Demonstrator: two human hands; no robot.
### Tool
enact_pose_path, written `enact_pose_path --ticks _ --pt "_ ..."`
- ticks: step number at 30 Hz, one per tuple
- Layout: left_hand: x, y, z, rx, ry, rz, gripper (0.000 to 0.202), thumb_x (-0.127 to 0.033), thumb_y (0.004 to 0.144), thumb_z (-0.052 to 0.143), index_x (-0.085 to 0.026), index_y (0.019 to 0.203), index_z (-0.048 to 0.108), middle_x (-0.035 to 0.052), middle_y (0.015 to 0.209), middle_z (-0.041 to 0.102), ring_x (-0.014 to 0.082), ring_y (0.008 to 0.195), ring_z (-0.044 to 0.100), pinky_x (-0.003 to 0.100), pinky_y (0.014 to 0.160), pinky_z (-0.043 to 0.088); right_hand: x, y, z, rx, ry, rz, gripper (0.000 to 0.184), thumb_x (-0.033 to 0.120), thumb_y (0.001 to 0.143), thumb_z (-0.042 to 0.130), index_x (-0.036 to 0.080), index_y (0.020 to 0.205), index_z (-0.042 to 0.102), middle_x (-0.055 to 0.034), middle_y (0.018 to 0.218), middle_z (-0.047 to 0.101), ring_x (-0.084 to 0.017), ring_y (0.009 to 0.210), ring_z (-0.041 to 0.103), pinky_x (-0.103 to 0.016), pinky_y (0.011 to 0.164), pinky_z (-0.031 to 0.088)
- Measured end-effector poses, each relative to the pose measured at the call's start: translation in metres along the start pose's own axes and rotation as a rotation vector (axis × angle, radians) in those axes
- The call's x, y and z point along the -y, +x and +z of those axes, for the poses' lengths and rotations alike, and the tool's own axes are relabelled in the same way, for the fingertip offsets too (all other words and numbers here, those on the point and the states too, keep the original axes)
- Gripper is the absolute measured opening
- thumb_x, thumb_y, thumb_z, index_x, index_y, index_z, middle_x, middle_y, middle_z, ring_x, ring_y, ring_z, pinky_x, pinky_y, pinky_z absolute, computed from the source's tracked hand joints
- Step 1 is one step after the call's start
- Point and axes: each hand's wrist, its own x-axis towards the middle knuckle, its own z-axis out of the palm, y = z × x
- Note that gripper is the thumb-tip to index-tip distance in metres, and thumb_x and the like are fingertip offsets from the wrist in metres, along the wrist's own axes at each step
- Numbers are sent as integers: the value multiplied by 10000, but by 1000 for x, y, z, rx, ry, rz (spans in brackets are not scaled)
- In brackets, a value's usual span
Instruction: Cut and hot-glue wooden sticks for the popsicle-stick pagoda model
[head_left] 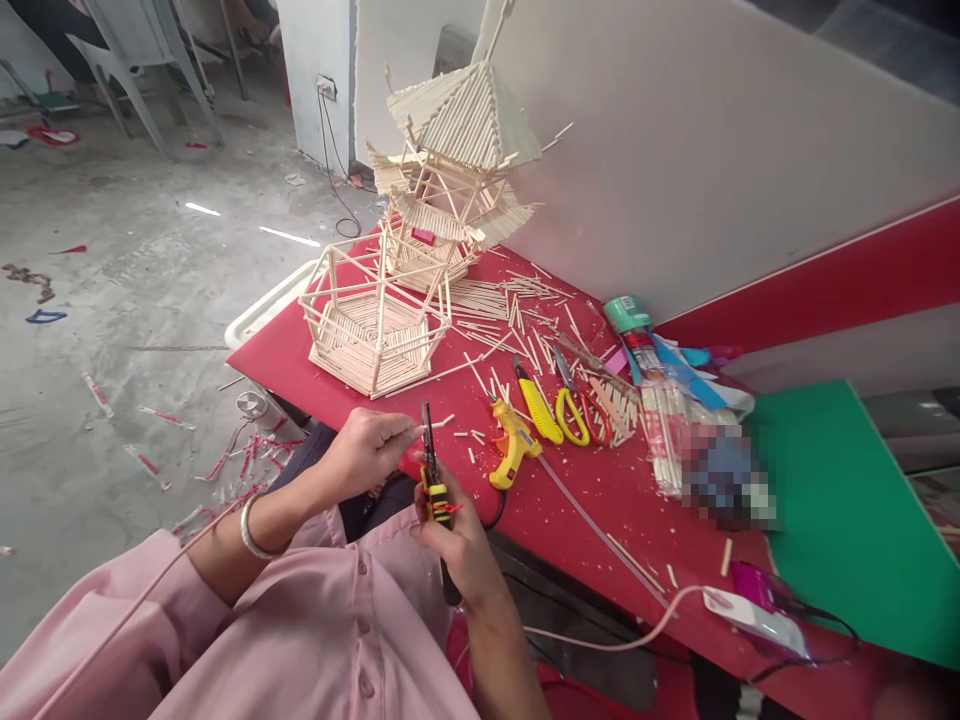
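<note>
My left hand [373,445] pinches a thin wooden stick [435,426], whose far end passes by the jaws of the pliers. Wrapped round the yellow-and-black handles of the pliers [430,470] is my right hand [461,535], jaws pointing up. Just beyond my hands stands a six-sided stick frame [375,340] with a floor of laid sticks. Behind it rises a tiered stick pagoda [457,170] with a pointed roof. To the right of the pliers lies a yellow glue gun [514,445] on the red table [570,540].
A yellow cutter knife [538,405], yellow scissors [572,415] and orange-red scissors [598,415] lie beyond the glue gun. Loose sticks [517,305] scatter behind. Bundled sticks [664,435], a green-lidded jar [628,318] and a power strip [754,620] sit rightward. A cord crosses my left arm.
</note>
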Motion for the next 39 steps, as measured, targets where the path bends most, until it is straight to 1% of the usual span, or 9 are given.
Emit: enact_pose_path --ticks 3,5,10,13,19,24,33,36,39 --pt "-4 0 -2 78 -149 -172 450 -364 912 513 -175 511 437 -42 440 452 61 420 367 191 446 311 -1 0 3 0 20 -24 623 124 573 570 246 1181 624 21 825 572 -133 754 538 -209 640 431" --pt "-5 0 -2 104 -255 -301 451 -400 889 537 -178 506 453 -42 414 466 63 380 380 194 413 306 -1 0 4 1 13 -29 613 114 570 556 244 1165 625 35 795 543 -122 730 515 -203 635 412" --pt "-5 3 2 122 -556 -601 380 -446 813 610 -181 561 511 -55 369 466 57 265 306 202 306 195 -1 -1 4 -6 18 -23 641 152 600 577 252 1233 577 36 810 524 -119 709 497 -206 623 402" --pt "-2 5 3 146 -704 -713 307 -446 784 631 -167 665 584 -62 341 459 54 226 249 198 276 129 -3 -2 1 2 5 -10 661 173 616 590 244 1272 554 9 886 555 -134 760 527 -220 658 428" --pt "2 4 5 156 -748 -747 312 -450 782 637 -154 690 603 -58 329 457 46 217 242 184 265 115 -14 1 -5 19 -11 -13 686 169 629 616 250 1304 528 13 887 553 -133 763 515 -226 697 433" --pt "2 3 6 160 -744 -749 289 -424 794 627 -152 699 608 -61 326 453 46 216 248 180 265 121 -13 4 -4 41 -17 -37 683 148 625 608 259 1295 537 25 867 556 -135 764 501 -230 710 431" --pt "0 5 4 171 -713 -764 308 -451 752 648 -147 707 623 -64 313 440 46 215 227 183 266 110 -12 4 -2 30 -22 -15 647 159 611 604 224 1253 561 21 851 559 -134 733 503 -227 675 425" --pt "-1 5 5 178 -699 -769 288 -436 760 630 -154 705 615 -69 313 432 49 219 222 186 268 113 -14 5 0 11 -16 -55 635 127 604 583 231 1231 576 32 815 545 -122 707 494 -216 657 422" --pt "0 5 7 171 -660 -757 274 -424 786 591 -159 719 610 -75 321 423 56 230 221 195 277 128 -12 6 2 12 -8 -50 583 114 592 569 225 1163 608 41 763 520 -115 673 467 -208 625 406"
